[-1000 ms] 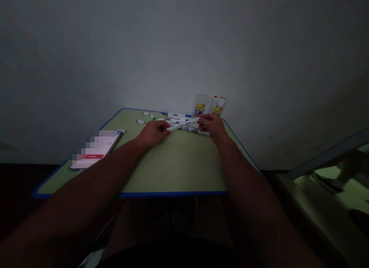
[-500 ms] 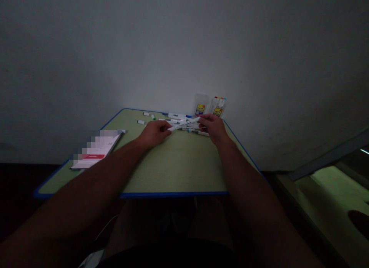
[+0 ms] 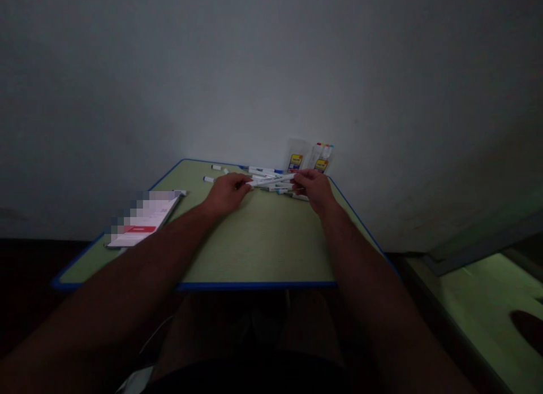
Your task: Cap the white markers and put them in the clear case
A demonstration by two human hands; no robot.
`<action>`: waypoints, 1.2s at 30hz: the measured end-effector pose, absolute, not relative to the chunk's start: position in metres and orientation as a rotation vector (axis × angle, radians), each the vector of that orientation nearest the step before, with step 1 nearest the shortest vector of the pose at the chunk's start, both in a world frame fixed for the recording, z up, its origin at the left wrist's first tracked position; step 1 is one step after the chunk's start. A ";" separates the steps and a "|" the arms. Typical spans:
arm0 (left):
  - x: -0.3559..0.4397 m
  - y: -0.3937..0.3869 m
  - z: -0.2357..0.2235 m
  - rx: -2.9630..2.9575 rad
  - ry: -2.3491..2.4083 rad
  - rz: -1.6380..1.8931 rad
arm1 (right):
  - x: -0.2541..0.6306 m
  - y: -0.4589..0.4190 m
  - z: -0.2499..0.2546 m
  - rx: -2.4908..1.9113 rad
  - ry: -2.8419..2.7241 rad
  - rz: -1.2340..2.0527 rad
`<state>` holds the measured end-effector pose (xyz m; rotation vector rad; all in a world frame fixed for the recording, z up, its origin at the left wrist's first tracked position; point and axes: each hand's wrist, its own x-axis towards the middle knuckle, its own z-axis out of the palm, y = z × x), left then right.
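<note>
A white marker (image 3: 272, 180) is held level between my two hands, above the far part of the table. My left hand (image 3: 227, 193) pinches its left end, and my right hand (image 3: 314, 187) has the right end between thumb and fingers. Beneath and behind it lie several loose white markers (image 3: 265, 171), some with blue ends. To the left of the pile are short white caps, one cap (image 3: 216, 168) near the back edge and another cap (image 3: 208, 180) beside my left hand. My fingers hide part of the pile.
Against the wall stand a clear case (image 3: 296, 156) with a yellow label and a second case (image 3: 323, 156) holding markers with coloured ends. A tablet or clipboard with a bright page (image 3: 144, 216) lies at the left of the blue-edged table (image 3: 258, 241).
My left hand has risen slightly, so the marker lies closer to level. My right hand stays nearly where it was. At the far right, a foot seen earlier has gone from view.
</note>
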<state>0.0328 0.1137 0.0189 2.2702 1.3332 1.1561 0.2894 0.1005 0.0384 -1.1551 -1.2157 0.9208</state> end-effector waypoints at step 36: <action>0.032 0.115 0.014 2.232 1.326 1.149 | 0.286 0.103 0.038 -1.183 -1.120 0.940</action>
